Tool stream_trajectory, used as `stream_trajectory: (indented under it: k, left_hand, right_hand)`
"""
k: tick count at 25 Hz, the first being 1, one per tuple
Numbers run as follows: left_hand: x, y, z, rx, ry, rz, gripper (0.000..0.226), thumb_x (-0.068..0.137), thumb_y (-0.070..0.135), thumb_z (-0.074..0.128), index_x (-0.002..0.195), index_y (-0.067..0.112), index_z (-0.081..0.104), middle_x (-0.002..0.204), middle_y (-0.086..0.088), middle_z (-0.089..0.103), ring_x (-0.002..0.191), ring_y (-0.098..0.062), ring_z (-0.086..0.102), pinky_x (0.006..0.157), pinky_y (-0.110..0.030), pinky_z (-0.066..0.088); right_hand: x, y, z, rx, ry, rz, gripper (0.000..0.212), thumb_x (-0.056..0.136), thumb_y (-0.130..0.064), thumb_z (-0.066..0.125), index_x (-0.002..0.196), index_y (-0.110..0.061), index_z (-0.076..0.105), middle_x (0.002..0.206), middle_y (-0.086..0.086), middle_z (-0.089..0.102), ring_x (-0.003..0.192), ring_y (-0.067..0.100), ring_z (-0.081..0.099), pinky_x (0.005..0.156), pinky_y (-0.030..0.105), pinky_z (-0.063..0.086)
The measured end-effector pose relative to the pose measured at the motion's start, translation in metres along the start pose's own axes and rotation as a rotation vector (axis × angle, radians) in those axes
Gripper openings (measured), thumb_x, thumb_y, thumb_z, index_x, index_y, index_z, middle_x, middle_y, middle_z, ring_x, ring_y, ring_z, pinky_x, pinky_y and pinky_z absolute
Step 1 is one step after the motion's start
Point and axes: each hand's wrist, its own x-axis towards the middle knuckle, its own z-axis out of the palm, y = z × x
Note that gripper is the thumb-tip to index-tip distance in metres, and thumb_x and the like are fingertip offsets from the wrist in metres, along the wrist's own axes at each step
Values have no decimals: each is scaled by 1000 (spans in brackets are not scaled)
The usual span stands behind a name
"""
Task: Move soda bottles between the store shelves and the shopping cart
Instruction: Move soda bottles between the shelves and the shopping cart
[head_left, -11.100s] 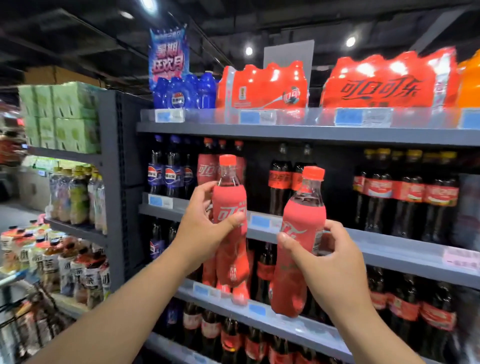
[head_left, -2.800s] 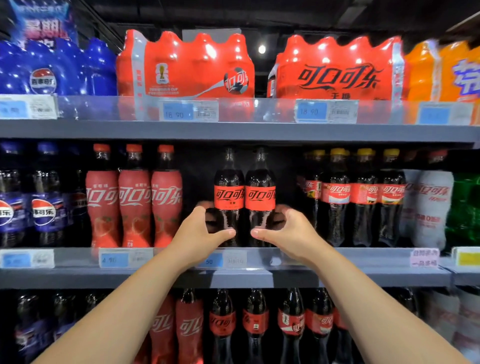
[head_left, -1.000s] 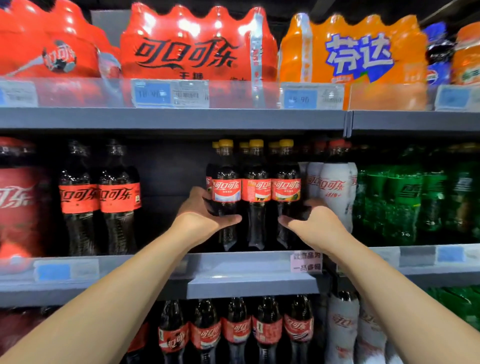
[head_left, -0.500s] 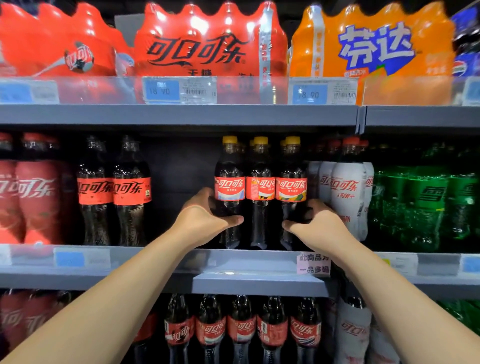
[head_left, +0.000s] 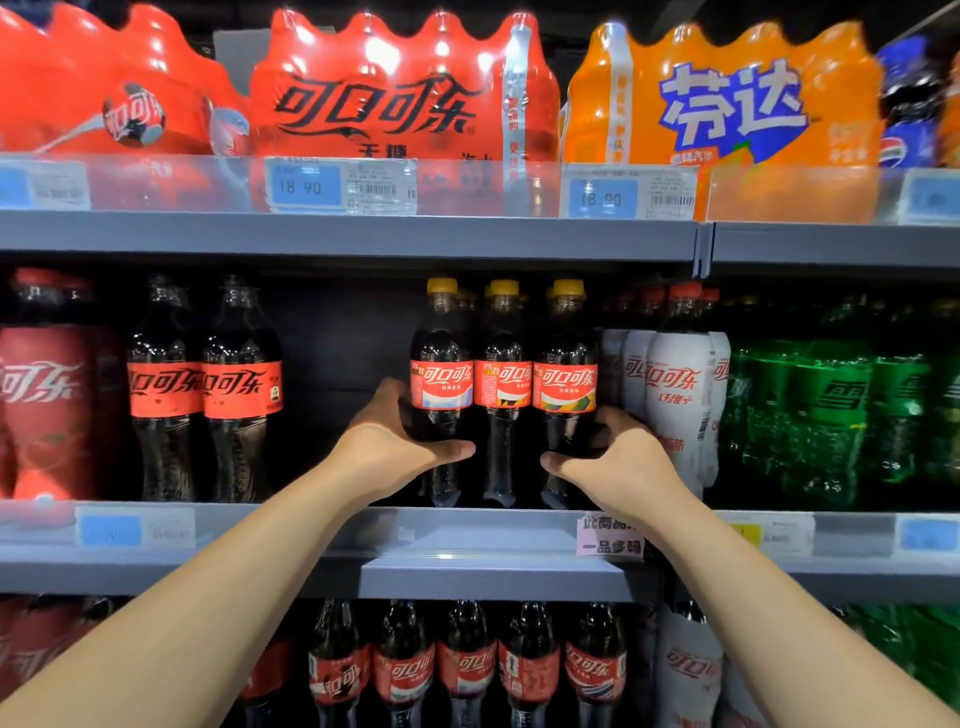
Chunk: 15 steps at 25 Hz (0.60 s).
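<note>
head view: my left hand (head_left: 387, 441) is curling around the leftmost yellow-capped bottle (head_left: 441, 384), and my right hand (head_left: 618, 457) is wrapping the rightmost yellow-capped bottle (head_left: 566, 387). both bottles are standing upright on the middle shelf (head_left: 493, 535). my fingers are disappearing behind the dark bottles, with only the thumbs showing in front. the middle bottle (head_left: 503, 387) is standing untouched between them.

yellow-capped, red-labelled dark cola bottles (head_left: 503, 395)
</note>
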Motion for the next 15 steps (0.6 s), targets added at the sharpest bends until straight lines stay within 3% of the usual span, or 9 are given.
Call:
stream_trajectory:
  k: [2,6,9,11,13,15]
  left_hand:
    - [1,-1,0,3,-8,6,86,56,60,90,123,37,41,107,19,58,94,-6,60,66,-21,44]
    - [2,-5,1,6,14,15,88,54,62,90,124,34,44,106,18,60,93,-5,61,66,-20,45]
    - [0,-3,3,37,54,29,87,51,64,90,118,32,44,101,17,63,88,-4,62,62,-21,46]
    - [-3,0,3,32,120,51,88,46,67,89,113,34,43,96,18,64,85,-3,64,60,-20,45]
    - [-8,3,3,35,200,83,91,43,77,83,114,36,43,91,20,66,81,2,63,59,-17,44]
    - [-11,6,5,90,224,106,93,47,84,76,119,35,43,87,19,67,78,4,61,58,-16,43]
  right_hand:
    - [-3,-3,3,-1,49,-7,79,73,-47,87,138,-19,50,104,-9,57,97,17,56,76,26,42]
    - [-16,-8,-3,5,88,-68,79,78,-48,83,140,-15,46,111,-4,62,103,18,59,79,25,43]
    - [-39,2,-29,32,304,-304,50,86,-36,77,127,-22,52,108,-14,56,102,4,54,79,6,38]
    - [-45,19,-59,68,468,-401,36,86,-22,75,116,-25,55,106,-14,61,98,1,57,80,2,40]
    - [-40,38,-86,46,463,-266,35,86,-25,75,114,-24,54,107,-11,62,99,8,59,78,12,43]
    - [-27,54,-100,-42,313,-66,38,84,-34,79,107,-21,52,106,-8,62,98,15,59,72,25,46]
